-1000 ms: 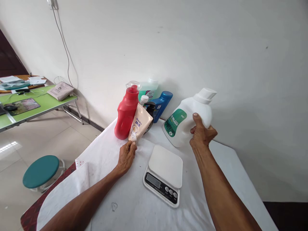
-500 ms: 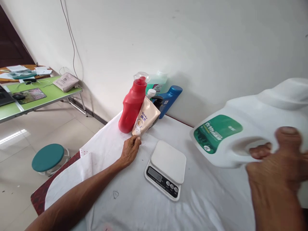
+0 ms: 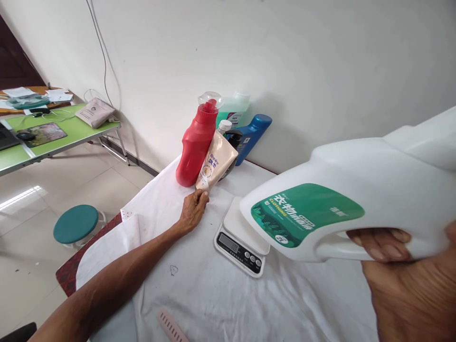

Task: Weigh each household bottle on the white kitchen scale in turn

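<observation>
My right hand [image 3: 399, 256] grips the handle of a big white laundry disinfectant jug [image 3: 349, 161] with a green label, held tilted on its side. The jug's base overlaps the far right part of a white kitchen scale [image 3: 242, 232] from this angle; whether they touch I cannot tell. Digits on the scale's display are too faint to read. My left hand [image 3: 194, 208] is closed around the lower end of a beige Rejoice tube [image 3: 215, 159], which leans beside a red bottle [image 3: 197, 147].
Behind the tube stand a blue bottle [image 3: 252, 137], a bottle of green liquid [image 3: 233, 107] and a white-capped bottle [image 3: 225, 126], near the wall. A pink strap [image 3: 171, 325] lies on the white cloth [image 3: 199, 285]. Left are a teal stool [image 3: 76, 223] and a green table [image 3: 67, 137].
The white jug in my right hand has moved left, towards the scale, and now covers part of its plate. My left hand stays at the tube. The pink strap has come into view.
</observation>
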`<state>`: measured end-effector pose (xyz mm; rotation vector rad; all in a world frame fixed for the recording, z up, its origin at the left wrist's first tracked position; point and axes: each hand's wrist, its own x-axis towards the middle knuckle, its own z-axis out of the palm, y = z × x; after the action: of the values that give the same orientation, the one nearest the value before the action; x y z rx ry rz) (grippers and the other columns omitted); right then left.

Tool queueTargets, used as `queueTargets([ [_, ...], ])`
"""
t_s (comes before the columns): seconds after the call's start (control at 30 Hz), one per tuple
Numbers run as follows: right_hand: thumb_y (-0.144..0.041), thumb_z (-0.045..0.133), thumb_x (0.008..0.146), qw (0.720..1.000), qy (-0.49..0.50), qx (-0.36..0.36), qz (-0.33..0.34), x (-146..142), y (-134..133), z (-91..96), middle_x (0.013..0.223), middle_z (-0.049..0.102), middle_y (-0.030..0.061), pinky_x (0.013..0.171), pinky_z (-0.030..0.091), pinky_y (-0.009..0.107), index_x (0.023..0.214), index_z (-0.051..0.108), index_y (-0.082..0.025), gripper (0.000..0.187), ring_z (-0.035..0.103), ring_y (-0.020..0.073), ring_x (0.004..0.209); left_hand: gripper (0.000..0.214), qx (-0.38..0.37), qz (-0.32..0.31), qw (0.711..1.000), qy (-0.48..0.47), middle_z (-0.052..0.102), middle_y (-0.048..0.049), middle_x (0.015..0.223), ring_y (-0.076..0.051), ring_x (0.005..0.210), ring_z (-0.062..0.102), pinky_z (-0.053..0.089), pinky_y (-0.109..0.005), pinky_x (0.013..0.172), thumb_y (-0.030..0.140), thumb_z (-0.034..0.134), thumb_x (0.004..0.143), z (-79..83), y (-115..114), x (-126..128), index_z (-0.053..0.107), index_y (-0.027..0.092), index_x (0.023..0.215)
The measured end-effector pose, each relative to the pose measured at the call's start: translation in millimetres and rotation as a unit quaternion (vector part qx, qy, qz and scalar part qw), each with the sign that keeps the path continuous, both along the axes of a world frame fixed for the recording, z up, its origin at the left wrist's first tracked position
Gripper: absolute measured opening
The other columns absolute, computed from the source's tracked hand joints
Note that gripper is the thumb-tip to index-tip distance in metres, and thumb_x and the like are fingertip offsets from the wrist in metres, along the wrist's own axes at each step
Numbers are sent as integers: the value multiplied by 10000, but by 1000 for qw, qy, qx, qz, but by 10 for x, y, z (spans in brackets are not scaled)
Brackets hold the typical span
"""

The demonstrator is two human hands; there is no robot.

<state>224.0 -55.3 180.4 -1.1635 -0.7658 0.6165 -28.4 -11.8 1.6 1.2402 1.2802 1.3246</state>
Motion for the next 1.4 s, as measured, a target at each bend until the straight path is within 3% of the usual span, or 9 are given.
queueTargets([
  [0.13,-397,698,533,999,21,-4,48,-145,39,-43,415,264,-81,323,160,223,513,291,-236,438,228,44,320,410,-3,-1,1000,-9,448,39,548,-105,497,422,350,-242,523,528,474,967,9,0,3,518,198,727],
  [0.47,-447,756,548,997,32,-13,62,-80,75,-251,397,295,-84,322,212,220,492,298,-232,509,248,51,310,394,-1,3,1000,11,464,30,552,-113,512,435,337,-250,535,492,470,970,22,-3,11,523,196,715],
  [0.83,-601,835,527,996,20,15,85,-111,33,-265,393,315,-85,333,218,234,521,400,-230,572,261,65,317,400,6,1,1000,12,459,32,550,-112,504,429,340,-248,524,506,472,967,-5,-1,10,519,199,715],
  [0.93,-721,755,589,996,-34,5,83,-63,17,-320,433,384,-47,361,320,282,547,499,-233,553,366,122,377,405,8,2,1000,17,459,33,545,-112,501,428,343,-249,528,509,471,965,-3,-2,9,517,198,710],
  [1.03,-790,731,589,995,-99,4,29,48,-19,-392,585,524,19,534,492,399,570,548,-243,577,568,235,610,405,10,2,1000,24,455,36,536,-113,499,426,341,-250,532,509,467,965,-11,3,4,517,199,709],
  [1.13,-827,749,539,996,-92,-9,7,203,-101,-459,775,589,37,734,515,486,626,574,-267,592,609,266,775,402,13,2,1000,28,462,34,540,-115,506,430,334,-251,537,510,469,962,-31,9,-1,518,199,712],
  [1.2,-826,734,559,997,-72,-37,-1,298,-204,-530,853,601,49,787,493,496,687,631,-284,566,607,261,816,402,16,1,1000,26,468,32,548,-115,509,434,330,-251,536,514,472,960,-46,10,-3,518,198,715],
  [1.3,-801,662,653,994,-56,-86,-40,389,-470,-747,858,624,81,774,479,488,729,675,-280,526,611,272,829,402,15,1,1000,25,467,31,549,-115,508,434,328,-251,534,512,469,962,-54,5,-5,516,197,716],
  [1.4,-709,636,736,984,-30,-165,-67,411,-848,-1093,667,574,45,676,466,422,657,612,-247,469,552,227,665,395,11,2,999,34,468,31,549,-114,511,440,333,-249,538,496,467,964,-44,-3,-4,513,196,711],
])
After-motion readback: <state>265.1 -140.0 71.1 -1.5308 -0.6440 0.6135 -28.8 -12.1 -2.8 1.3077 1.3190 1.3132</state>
